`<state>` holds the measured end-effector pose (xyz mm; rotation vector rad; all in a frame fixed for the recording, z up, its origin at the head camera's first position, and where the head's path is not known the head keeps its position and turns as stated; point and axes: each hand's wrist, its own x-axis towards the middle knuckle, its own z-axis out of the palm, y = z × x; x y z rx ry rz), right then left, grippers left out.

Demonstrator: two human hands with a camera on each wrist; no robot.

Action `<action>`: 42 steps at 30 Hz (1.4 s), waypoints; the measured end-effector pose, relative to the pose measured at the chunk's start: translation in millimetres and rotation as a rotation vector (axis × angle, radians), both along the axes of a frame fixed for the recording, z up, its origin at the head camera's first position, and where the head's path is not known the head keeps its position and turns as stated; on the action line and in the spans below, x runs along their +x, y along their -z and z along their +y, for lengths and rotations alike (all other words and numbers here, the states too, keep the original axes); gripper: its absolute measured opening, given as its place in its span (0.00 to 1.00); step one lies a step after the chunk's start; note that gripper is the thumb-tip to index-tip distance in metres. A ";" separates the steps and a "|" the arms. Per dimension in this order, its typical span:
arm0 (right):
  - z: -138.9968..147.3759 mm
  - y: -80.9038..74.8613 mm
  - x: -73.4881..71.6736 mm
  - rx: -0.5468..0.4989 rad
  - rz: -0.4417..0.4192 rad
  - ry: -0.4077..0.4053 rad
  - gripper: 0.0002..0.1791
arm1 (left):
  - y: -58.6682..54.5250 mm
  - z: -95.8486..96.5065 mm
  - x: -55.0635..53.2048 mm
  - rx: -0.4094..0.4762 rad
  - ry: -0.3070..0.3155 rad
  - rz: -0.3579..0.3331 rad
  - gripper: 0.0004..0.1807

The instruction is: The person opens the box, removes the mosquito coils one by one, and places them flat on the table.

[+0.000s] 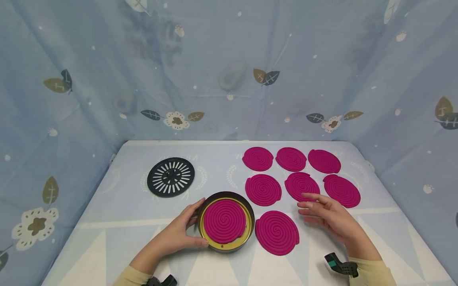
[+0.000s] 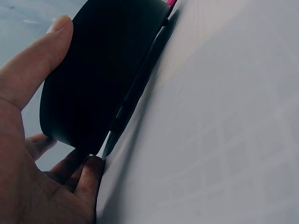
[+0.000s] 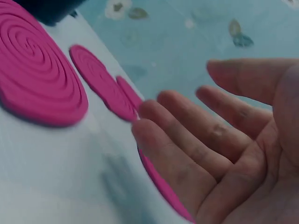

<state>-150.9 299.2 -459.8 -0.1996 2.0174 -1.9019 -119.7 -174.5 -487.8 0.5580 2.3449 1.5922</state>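
A round black container [image 1: 226,194] with a yellow inside stands on the table, a magenta spiral coaster [image 1: 224,221] lying flat in it. My left hand [image 1: 181,231] grips the container's left side, thumb at the front and fingers behind. In the left wrist view, the dark container wall [image 2: 103,70] is tilted in the picture between thumb and fingers. My right hand [image 1: 332,219] hovers above the table with fingers spread, holding nothing. Nearest to it are a coaster [image 1: 301,183] just beyond its fingertips and another coaster [image 1: 277,232] to its left, beside the container.
Several more magenta coasters lie in rows at the back right, among them a left one [image 1: 263,190] and a right one [image 1: 342,190]. A black slotted disc [image 1: 170,177] lies at the back left. Blue patterned cloth [image 1: 229,71] hangs behind and at both sides.
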 end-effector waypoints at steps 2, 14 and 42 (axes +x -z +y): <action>-4.9 -4.5 -2.2 0.011 0.033 -0.012 0.28 | 0.7 0.3 0.1 0.005 -0.002 0.002 0.63; -41.2 -40.3 -12.5 0.117 0.081 -0.124 0.29 | -2.4 3.2 -0.7 -0.007 -0.011 -0.011 0.63; -119.9 -54.0 -25.0 0.097 0.091 -0.380 0.28 | -0.7 2.0 0.7 -0.015 -0.020 -0.023 0.64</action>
